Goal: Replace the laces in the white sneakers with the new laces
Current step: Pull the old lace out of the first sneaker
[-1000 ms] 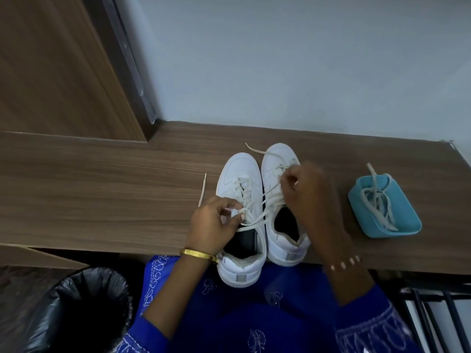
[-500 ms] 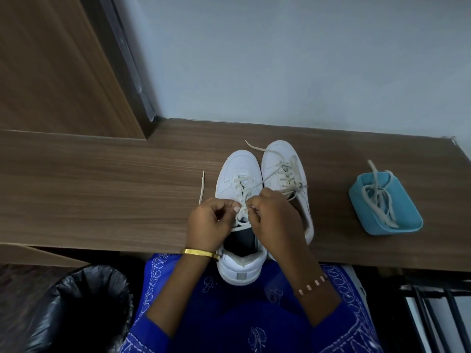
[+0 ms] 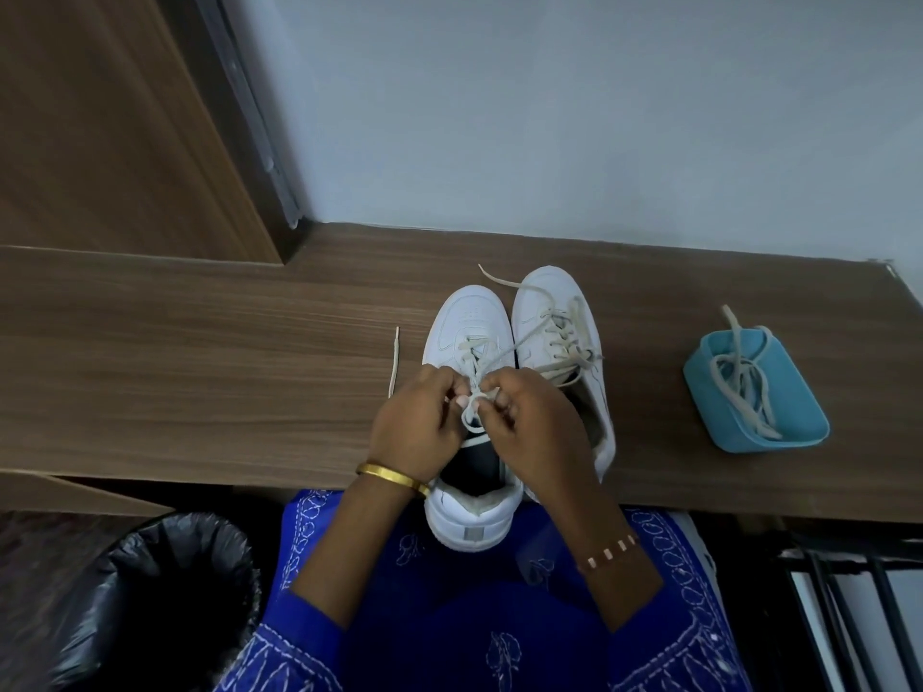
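- Two white sneakers on wooden shelf (image 3: 200,372), toes toward wall, side by side and touching; left sneaker (image 3: 467,342) heel overhangs the front edge.
- Left hand (image 3: 417,432) and right hand (image 3: 537,432) meet over left sneaker's tongue, each pinching the cream lace (image 3: 477,402); small loop between fingertips.
- Right sneaker (image 3: 554,312) laced, ends loose.
- One lace end (image 3: 394,362) lies left of the sneakers.
- Blue tray (image 3: 794,422) well to the right holds a bundle of laces (image 3: 739,387).

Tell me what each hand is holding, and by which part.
Both the left hand and right hand pinch the cream flat lace of the left white sneaker by its loose ends near the top eyelets.
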